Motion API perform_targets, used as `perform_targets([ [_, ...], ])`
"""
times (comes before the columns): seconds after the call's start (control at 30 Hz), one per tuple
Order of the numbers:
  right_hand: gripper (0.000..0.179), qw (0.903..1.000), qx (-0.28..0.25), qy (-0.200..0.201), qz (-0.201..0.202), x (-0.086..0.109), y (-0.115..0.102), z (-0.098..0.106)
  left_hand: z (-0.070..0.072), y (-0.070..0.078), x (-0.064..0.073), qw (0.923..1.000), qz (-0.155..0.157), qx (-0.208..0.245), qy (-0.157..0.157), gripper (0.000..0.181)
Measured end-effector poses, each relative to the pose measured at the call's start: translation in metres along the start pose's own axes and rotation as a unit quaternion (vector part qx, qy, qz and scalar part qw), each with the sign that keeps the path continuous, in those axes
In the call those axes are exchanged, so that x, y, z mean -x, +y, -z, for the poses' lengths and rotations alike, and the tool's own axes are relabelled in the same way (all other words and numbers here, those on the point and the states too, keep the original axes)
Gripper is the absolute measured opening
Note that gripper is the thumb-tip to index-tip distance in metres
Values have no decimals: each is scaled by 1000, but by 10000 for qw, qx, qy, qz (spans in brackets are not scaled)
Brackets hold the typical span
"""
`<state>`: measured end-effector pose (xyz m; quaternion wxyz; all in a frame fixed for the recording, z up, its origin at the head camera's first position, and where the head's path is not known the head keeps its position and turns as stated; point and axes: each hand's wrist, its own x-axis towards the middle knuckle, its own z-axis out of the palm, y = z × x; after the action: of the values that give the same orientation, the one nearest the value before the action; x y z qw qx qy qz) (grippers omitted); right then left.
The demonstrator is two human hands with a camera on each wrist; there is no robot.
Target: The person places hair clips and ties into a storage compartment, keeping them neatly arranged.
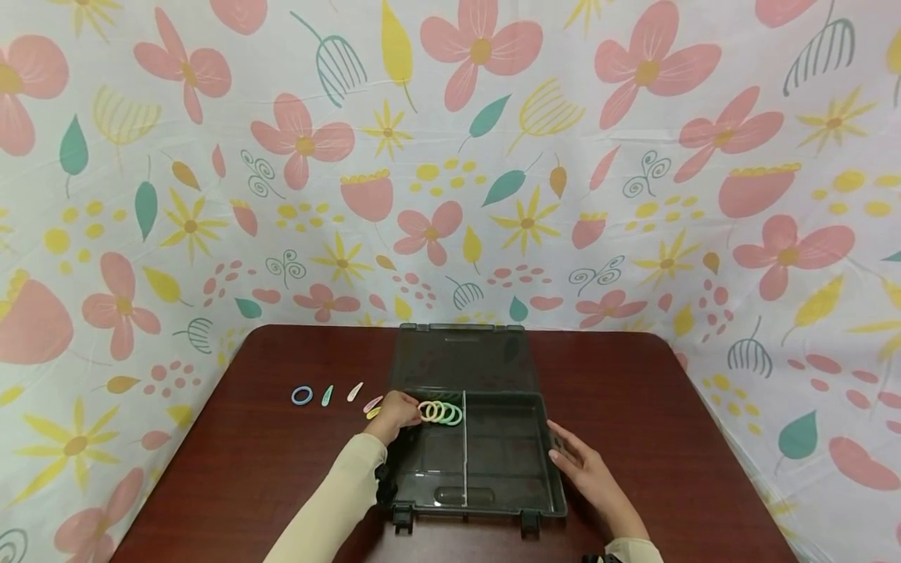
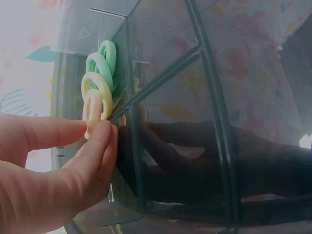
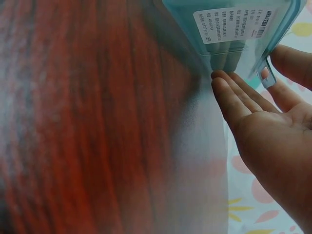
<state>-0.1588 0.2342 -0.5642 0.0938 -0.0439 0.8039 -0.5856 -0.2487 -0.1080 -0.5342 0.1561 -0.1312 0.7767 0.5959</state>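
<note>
A clear dark plastic case [image 1: 507,500] lies open on the table, split by a white divider [image 1: 465,461] in the head view. In the far part of its left compartment, several pastel hair ties [image 1: 450,415] overlap in a row, green through yellow. At the row's left end my left hand [image 1: 397,414] pinches a peach hair tie [image 2: 92,112] between thumb and fingers; it overlaps the yellow one in the left wrist view. My right hand [image 1: 587,469] rests at the case's right side, fingers extended, with fingertips right at the wall beside a printed label [image 3: 236,24].
Left of the case lie a blue hair tie [image 1: 302,396], a teal snap clip [image 1: 327,396], a pale pink clip [image 1: 355,392], a pink clip [image 1: 373,403] and a yellow clip [image 1: 373,413]. The case's lid [image 1: 464,356] is folded back. Behind the table [image 1: 232,469] hangs a floral cloth [image 1: 436,172].
</note>
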Motion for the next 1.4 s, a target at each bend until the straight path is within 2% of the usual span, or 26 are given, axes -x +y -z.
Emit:
perform_targets([
  [0.27, 57, 9999, -60, -83, -37, 0, 0, 1, 0, -3, -5, 9994, -95, -208, 259, 20],
  [0.33, 57, 10000, -39, -71, -30, 0, 0, 1, -1, -10, -16, 9992, -91, -262, 276, 21],
  [0.37, 57, 10000, -37, -65, -35, 0, 0, 1, 0, -13, -20, 9989, -207, -303, 296, 23],
  [0.43, 57, 9999, -36, -63, -73, -1, 0, 1, 1, -35, -45, 9982, -484, -283, 205, 21],
  [0.47, 57, 9999, -39, -58, -112, -1, 0, 2, 3, -48, -59, 9967, -756, -251, 120, 19],
  [0.53, 57, 9998, -45, -67, -163, -1, 0, 2, 5, -55, -66, 9953, -928, -252, 58, 21],
  [0.6, 57, 9998, -51, -86, -187, -1, 0, 2, 6, -52, -64, 9952, -964, -173, 10, 21],
  [0.73, 57, 9999, -43, -83, -79, -1, 0, 2, 12, -4, -10, 9977, -641, -159, 117, 25],
  [0.83, 57, 10000, -50, -75, -37, -1, 0, 2, 20, 12, 10, 9980, -625, -91, 12, 27],
  [1.0, 57, 9999, -49, -106, -51, -1, -1, 2, 38, 18, 15, 9978, -655, 73, -114, 29],
  [1.17, 57, 9999, -35, -100, -48, -1, -1, 2, 59, 20, 16, 9971, -715, 270, -52, 31],
  [1.27, 57, 9999, -43, -98, -51, -1, -2, 2, 74, 19, 16, 9954, -839, 460, 51, 31],
  [1.4, 57, 9999, -54, -113, -65, -1, -1, 2, 93, 15, 15, 9917, -963, 752, 389, 29],
])
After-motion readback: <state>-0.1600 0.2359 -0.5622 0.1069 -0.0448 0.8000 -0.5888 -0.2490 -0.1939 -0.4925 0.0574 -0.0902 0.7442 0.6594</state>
